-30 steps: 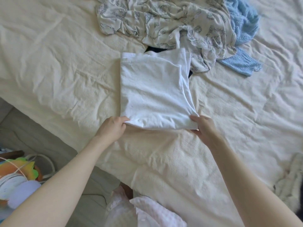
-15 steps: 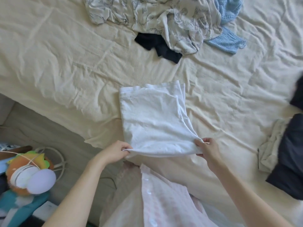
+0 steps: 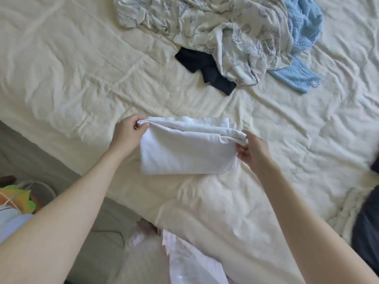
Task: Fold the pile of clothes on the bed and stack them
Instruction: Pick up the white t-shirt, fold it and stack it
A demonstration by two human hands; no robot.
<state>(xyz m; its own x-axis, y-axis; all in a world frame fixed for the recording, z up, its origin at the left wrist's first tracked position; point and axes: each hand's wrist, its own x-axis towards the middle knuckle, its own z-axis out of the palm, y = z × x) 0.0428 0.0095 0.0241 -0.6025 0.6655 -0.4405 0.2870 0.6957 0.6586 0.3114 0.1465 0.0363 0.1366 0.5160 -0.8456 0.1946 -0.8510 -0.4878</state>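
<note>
While the white garment [image 3: 187, 148] is lying folded on the cream bed [image 3: 71, 83] near its front edge, we are holding it at both far corners. Our left hand [image 3: 127, 134] is pinching the far left corner between curled fingers [image 3: 137, 123] and thumb; our right hand [image 3: 253, 149] is gripping the bunched layers at the far right corner in the same way. Farther back we are seeing the unfolded pile: a patterned cream garment [image 3: 221, 33] is lying partly over a dark garment [image 3: 207, 70], and a light blue knit [image 3: 301, 50] is touching its right side. Another dark item [image 3: 367, 226] is showing at the right edge.
</note>
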